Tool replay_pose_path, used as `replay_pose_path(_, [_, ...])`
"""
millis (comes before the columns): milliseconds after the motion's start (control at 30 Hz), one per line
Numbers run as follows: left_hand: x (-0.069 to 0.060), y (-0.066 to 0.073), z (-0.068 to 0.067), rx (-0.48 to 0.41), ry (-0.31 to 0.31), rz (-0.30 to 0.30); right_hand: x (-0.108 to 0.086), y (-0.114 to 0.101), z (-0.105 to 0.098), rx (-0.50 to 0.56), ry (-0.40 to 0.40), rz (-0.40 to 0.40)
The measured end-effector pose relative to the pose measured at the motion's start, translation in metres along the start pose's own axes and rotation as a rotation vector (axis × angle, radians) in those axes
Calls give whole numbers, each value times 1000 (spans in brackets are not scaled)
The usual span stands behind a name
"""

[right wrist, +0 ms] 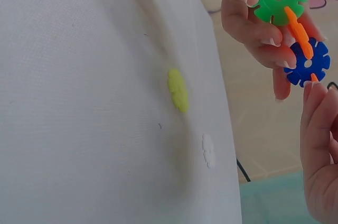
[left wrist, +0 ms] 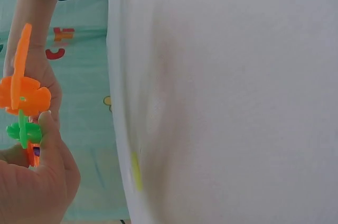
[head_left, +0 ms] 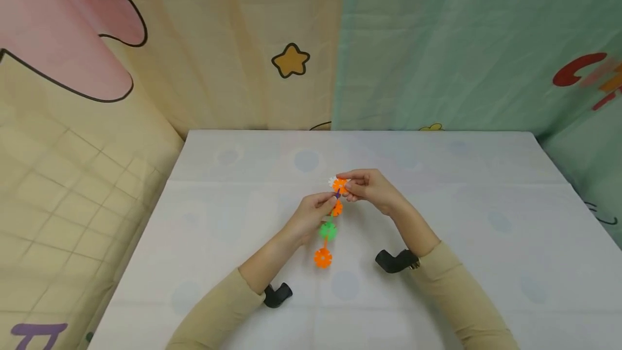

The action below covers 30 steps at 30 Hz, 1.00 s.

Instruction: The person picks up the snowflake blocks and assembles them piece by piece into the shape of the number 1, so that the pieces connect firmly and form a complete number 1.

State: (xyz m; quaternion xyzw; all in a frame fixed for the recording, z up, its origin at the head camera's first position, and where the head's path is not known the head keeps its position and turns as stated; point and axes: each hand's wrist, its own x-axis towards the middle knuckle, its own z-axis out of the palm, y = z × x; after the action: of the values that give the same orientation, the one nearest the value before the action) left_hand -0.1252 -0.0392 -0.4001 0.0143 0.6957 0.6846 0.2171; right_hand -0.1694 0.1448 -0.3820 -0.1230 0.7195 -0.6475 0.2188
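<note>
A white cloth with pale blue dots covers the table. Behind it, a cream curtain carries 1 orange star and, toward the left, a pink figure outlined in black; alongside, a green curtain shows a red curve at right.

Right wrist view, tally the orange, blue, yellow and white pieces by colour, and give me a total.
Orange pieces: 2, one mostly hidden
Blue piece: 1
Yellow piece: 1
White piece: 1
Total: 5
</note>
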Motion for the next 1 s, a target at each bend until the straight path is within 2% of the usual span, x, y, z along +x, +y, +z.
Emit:
replay_pose_path(133, [0,0,-1,0,-1,-31,1,2,0,41,0,24])
replay_pose_path(333, [-1,3,-2,2,-27,-16,2,4,-2,80,-4,15])
replay_pose_path(467, [2,5,-1,-57,-53,-25,1,2,-3,103,-18,23])
replay_pose_path(633, [6,8,-3,-126,-33,-16,5,2,-3,110,-38,9])
replay_pose_path(900, [9,10,-7,-42,-7,0,7,4,2,92,-75,46])
replay_pose_path(1000, [9,10,-7,-38,1,-6,6,5,3,89,-79,49])
